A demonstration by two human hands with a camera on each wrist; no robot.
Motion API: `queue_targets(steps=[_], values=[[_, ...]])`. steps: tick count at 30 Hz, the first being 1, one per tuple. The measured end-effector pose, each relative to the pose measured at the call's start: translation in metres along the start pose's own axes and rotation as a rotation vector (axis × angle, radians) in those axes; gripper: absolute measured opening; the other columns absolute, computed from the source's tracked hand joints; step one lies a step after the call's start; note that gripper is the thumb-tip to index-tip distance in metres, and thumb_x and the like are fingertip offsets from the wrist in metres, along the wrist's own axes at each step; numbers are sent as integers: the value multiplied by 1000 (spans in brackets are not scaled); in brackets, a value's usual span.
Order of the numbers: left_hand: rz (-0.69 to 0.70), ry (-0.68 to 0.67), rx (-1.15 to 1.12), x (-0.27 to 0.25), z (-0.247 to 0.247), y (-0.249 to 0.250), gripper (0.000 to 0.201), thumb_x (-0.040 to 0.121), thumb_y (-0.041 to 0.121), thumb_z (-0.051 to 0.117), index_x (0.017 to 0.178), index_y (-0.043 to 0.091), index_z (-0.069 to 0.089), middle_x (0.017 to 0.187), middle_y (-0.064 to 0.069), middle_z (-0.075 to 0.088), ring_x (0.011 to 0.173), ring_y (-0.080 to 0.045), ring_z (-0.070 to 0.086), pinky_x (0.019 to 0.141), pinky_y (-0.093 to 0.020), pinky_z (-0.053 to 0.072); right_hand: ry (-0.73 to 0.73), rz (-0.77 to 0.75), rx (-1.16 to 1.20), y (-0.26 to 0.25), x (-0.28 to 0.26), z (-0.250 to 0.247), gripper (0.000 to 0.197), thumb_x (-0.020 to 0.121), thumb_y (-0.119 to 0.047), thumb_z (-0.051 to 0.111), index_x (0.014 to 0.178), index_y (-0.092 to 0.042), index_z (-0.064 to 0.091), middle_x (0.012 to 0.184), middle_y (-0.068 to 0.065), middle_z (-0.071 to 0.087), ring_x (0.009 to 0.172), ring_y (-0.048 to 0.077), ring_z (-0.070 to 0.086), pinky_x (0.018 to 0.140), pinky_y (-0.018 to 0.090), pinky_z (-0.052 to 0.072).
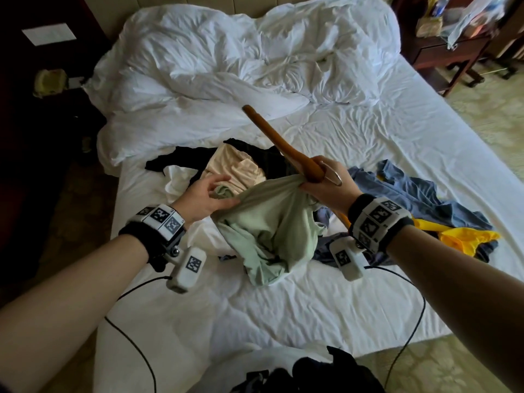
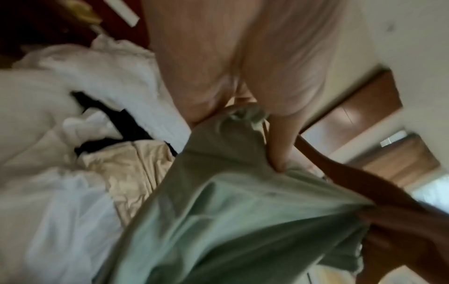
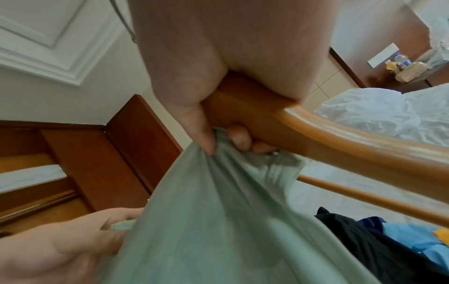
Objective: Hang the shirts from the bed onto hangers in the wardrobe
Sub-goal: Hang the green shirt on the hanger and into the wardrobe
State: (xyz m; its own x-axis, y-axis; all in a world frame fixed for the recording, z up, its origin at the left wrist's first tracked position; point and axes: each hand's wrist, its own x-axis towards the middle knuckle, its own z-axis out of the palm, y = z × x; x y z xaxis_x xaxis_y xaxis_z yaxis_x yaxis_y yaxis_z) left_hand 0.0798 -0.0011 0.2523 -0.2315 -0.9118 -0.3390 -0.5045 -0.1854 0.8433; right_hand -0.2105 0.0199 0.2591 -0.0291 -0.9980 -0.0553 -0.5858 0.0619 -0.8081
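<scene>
Your right hand (image 1: 326,185) is wrapped around the middle of the wooden hanger (image 1: 283,140), with its thumb (image 3: 201,132) and fingertips also pinching a gathered edge of the pale green shirt (image 1: 266,231) against the wood. Your left hand (image 1: 207,197) grips the opposite edge of that shirt, thumb (image 2: 279,146) pressing the fabric onto the curled fingers. The shirt is stretched between both hands; its lower part sags onto the bed (image 1: 283,307) near the foot edge. The hanger's free arm points up and away over the mattress. Beyond the hands lie a beige shirt (image 1: 235,165) and black garment (image 1: 181,157); blue shirts (image 1: 411,191) and a yellow one (image 1: 465,236) sit toward the right edge. A rumpled duvet (image 1: 226,61) covers the head end.
</scene>
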Motion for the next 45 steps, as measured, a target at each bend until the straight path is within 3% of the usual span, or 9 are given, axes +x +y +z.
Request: queue_targets(steps=[6,8,13,20,25,33,38,41,45], values=[[77,-56,515,4,-5,-5,28,81,13,79,108,8,74,83,1,65,77,-11,58,67,-16,40,40,78,50,14,-3,0,16,75,-8,72,83,-18,63,70,-3,58,67,16,57,61,28,47],[120,21,557,3,-7,-7,18,81,10,78,98,8,76,77,-2,65,72,-13,56,66,-21,42,45,76,-1,17,-4,-3,15,76,-13,74,84,-15,62,70,-4,57,68,14,55,58,22,42],[183,61,784,2,-17,-8,13,85,5,65,80,9,76,63,-5,58,73,-31,62,63,-31,46,71,114,8,27,-5,-8,21,77,-23,77,74,-27,56,68,-5,55,68,17,53,67,38,45],[442,374,792,10,-46,23,28,85,-7,57,99,6,77,91,-16,55,80,-37,58,75,-44,53,96,39,-46,7,-3,-18,42,80,-15,74,119,-16,60,89,0,64,85,24,61,77,40,51],[513,378,869,16,-77,60,33,82,-11,56,104,5,75,104,-15,55,88,-37,59,80,-45,53,252,-58,66,-26,16,-46,38,72,-19,73,109,-21,61,74,-11,56,71,16,53,68,35,45],[453,313,972,22,-117,102,45,79,-12,51,101,20,74,91,-11,69,89,-34,64,81,-46,55,381,-181,104,-73,32,-81,35,72,-7,68,105,-19,64,66,-11,56,62,12,52,63,31,44],[430,422,547,20,-114,112,37,88,-4,50,104,16,76,104,-8,73,99,-21,66,91,-36,54,344,-119,126,-70,27,-80,19,76,-6,70,91,-14,64,65,-3,55,51,7,53,54,28,45],[372,416,558,17,-101,111,32,84,-1,57,101,19,75,102,-6,73,98,-20,67,89,-31,54,270,-140,85,-78,20,-79,18,82,-6,70,93,-15,59,67,-2,52,44,-6,50,43,9,37],[449,141,471,6,-39,123,53,78,17,82,128,16,61,117,1,67,109,-11,61,85,-8,41,182,-187,25,-95,19,-59,18,76,-15,71,88,-24,61,70,-9,55,61,7,54,58,26,43]])
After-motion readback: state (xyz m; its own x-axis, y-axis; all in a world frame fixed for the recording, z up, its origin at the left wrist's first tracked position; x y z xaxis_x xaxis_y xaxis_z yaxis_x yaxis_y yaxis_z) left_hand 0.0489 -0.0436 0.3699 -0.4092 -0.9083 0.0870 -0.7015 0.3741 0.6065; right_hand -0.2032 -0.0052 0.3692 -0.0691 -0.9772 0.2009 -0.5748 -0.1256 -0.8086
